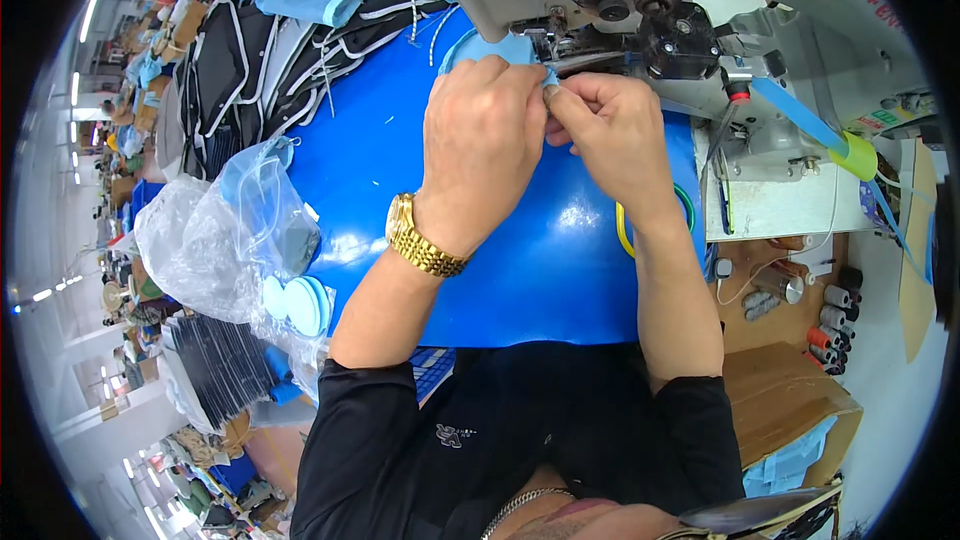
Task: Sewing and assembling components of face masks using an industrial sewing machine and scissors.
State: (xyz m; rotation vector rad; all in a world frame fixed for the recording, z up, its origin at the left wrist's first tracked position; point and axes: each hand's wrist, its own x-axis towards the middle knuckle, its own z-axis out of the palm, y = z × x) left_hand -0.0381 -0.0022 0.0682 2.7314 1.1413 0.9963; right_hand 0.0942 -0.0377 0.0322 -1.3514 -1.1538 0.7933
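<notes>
A light blue fabric piece (507, 47) with a curved edge lies at the needle area of the sewing machine (655, 25). My left hand (487, 140) is closed on its near edge, knuckles up, with most of the fingertips hidden. A gold watch (425, 245) circles that wrist. Close beside it, my right hand (612, 135) pinches the same fabric's edge between thumb and fingers, just below the machine's metal guide (590, 60). Light blue tape (798, 115) runs toward the machine from the right.
Blue sheeting (480, 290) covers the worktable. Black pieces with white piping (240, 70) heap at the far left. Nearer lie a clear plastic bag (225, 230) and light blue discs (303, 305). Thread cones (830, 325) and a cardboard box (790, 395) sit low on the right.
</notes>
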